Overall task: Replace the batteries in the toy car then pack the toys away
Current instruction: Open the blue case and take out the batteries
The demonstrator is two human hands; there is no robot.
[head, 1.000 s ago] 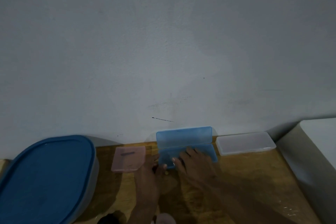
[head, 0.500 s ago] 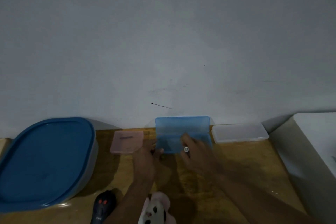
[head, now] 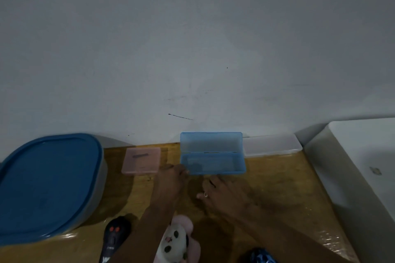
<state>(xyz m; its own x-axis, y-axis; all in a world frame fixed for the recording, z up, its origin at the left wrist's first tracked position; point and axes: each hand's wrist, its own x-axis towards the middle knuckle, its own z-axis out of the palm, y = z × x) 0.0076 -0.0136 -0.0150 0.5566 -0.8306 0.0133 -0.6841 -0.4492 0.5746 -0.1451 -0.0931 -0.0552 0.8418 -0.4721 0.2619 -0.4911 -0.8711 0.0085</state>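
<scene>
Touching one open blue case [head: 213, 162] with left hand [head: 171, 179], right hand [head: 222, 194] near

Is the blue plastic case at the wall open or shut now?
Open. The blue plastic case's lid stands up against the wall, and the tray lies flat before it. The left hand touches its near corner.

Bare forearms, ring on R grip [head: 222, 195]
</scene>
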